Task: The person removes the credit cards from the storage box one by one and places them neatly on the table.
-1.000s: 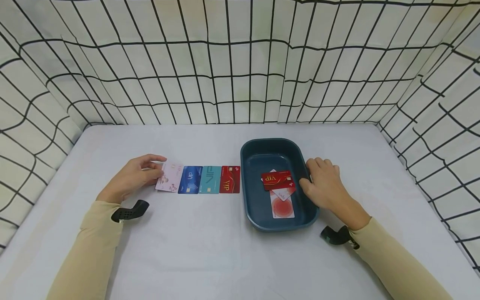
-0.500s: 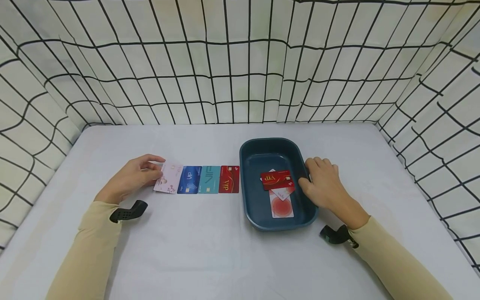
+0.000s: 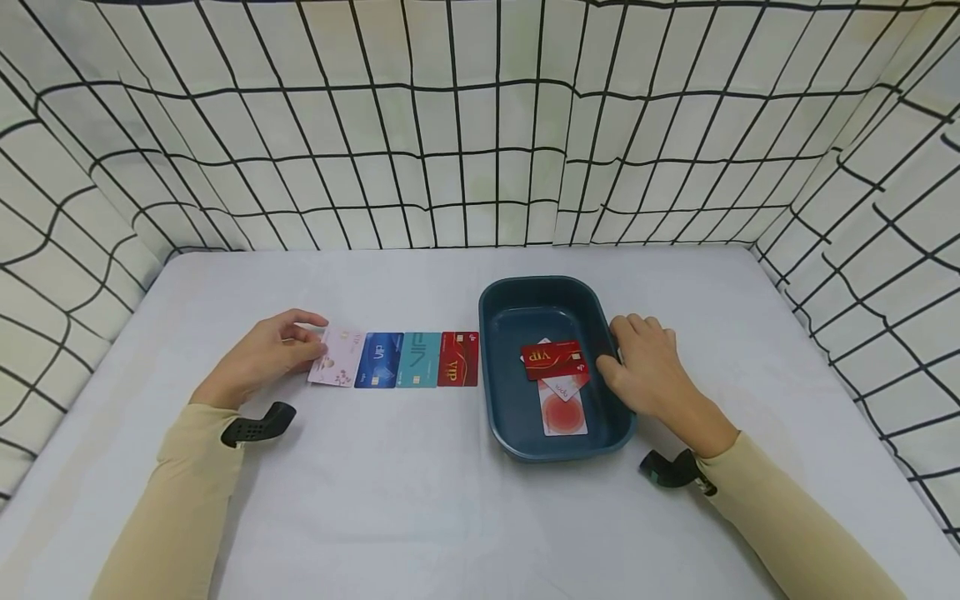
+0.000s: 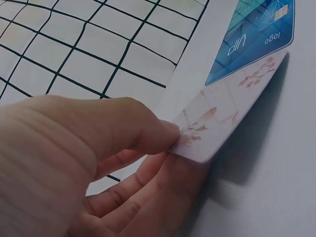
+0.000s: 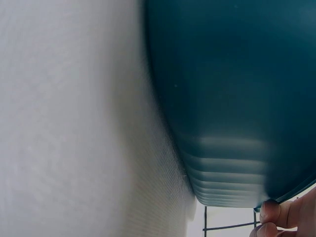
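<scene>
My left hand (image 3: 262,354) pinches the left edge of a pale pink card with a floral print (image 3: 339,358). In the left wrist view the thumb (image 4: 148,126) lies on top of that card and fingers are under it; its near end is lifted, casting a shadow. To its right, in a row, lie a blue card (image 3: 379,360), a teal card (image 3: 418,360) and a red VIP card (image 3: 458,359). My right hand (image 3: 648,367) grips the right rim of a dark blue plastic basin (image 3: 517,442); the right wrist view shows fingertips at its rim.
Inside the basin a red VIP card (image 3: 555,360) overlaps a white card with a red circle (image 3: 564,414) and another pale card. A white cloth covers the table (image 3: 390,500). Black wire grid panels (image 3: 420,150) stand behind and at both sides.
Almost nothing differs. The whole head view has shifted very slightly left since a second ago; both hands, the cards and the basin keep their places.
</scene>
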Motion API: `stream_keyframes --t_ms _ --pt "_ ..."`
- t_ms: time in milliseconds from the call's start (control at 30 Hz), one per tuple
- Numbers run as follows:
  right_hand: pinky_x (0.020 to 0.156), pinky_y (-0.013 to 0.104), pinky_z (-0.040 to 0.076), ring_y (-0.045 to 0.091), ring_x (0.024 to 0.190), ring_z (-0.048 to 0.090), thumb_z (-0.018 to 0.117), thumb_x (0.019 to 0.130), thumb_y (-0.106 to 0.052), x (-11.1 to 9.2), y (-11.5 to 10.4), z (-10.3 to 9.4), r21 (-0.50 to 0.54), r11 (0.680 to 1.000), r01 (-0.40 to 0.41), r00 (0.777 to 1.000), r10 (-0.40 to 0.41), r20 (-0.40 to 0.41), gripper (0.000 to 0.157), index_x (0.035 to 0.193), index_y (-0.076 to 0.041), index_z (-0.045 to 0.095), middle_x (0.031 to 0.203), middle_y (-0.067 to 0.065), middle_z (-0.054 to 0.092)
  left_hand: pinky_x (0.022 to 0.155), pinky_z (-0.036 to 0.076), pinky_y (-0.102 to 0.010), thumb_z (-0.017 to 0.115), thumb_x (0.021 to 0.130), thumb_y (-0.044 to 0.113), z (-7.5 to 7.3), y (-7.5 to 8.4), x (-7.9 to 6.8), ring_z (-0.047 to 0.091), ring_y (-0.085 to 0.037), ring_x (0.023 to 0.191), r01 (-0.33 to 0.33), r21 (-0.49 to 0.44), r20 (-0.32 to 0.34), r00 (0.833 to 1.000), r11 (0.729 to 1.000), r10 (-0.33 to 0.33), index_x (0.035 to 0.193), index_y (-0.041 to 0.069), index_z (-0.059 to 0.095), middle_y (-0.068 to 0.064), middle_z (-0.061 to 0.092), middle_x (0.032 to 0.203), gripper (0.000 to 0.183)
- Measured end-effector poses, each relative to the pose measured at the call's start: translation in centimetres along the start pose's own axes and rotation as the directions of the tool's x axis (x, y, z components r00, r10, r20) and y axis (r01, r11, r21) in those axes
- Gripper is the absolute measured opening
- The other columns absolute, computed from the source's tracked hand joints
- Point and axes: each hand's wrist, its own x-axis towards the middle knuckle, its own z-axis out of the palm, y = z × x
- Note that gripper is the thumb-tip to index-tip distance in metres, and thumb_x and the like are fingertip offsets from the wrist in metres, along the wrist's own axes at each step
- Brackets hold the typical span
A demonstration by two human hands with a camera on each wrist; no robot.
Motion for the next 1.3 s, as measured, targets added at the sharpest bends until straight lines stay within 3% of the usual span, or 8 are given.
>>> stream_keyframes --t_ms 433,900,1133,1300 --pt "0.075 0.041 0.033 0.029 0.087 0.05 0.057 0.089 -0.026 -0.1 0.1 0.0 -0.007 1.0 -0.007 1.0 0.007 0.006 0.025 0.102 -0.005 0.058 0.089 0.012 0.057 0.086 0.052 -0.024 0.058 0.104 0.037 -0.1 0.2 -0.2 0.069 -0.019 0.095 -0.017 0.01 0.021 1.0 1.0 0.017 0.148 0.009 0.044 -0.016 0.064 0.123 0.055" --pt "0.079 0.045 0.036 0.03 0.091 0.051 0.058 0.09 -0.026 -0.1 0.1 -0.2 -0.016 1.0 -0.009 1.0 0.009 0.022 0.027 0.105 -0.004 0.057 0.092 0.012 0.057 0.081 0.048 -0.028 0.051 0.106 0.048 -0.5 0.0 -0.5 0.063 -0.021 0.091 -0.041 0.065 -0.006 0.999 0.997 0.042 0.147 0.009 0.046 -0.013 0.067 0.113 0.056" --pt "0.079 0.045 0.036 0.03 0.092 0.05 0.057 0.09 -0.026 0.0 0.2 -0.1 -0.02 1.0 -0.011 1.0 0.012 0.02 0.027 0.105 -0.004 0.058 0.091 0.012 0.057 0.081 0.047 -0.029 0.051 0.106 0.047 0.0 1.3 -0.5 0.062 -0.023 0.093 -0.07 0.088 -0.074 0.994 0.994 0.077 0.146 0.013 0.05 -0.014 0.069 0.114 0.052" --pt "0.078 0.044 0.036 0.03 0.091 0.05 0.056 0.09 -0.026 0.1 0.2 -0.1 -0.012 1.0 -0.008 1.0 0.008 0.013 0.026 0.104 -0.004 0.059 0.091 0.011 0.057 0.083 0.049 -0.029 0.053 0.105 0.048 0.5 2.8 -0.4 0.062 -0.024 0.095 -0.113 0.08 -0.086 0.989 0.99 0.12 0.142 0.016 0.054 -0.012 0.07 0.111 0.049"
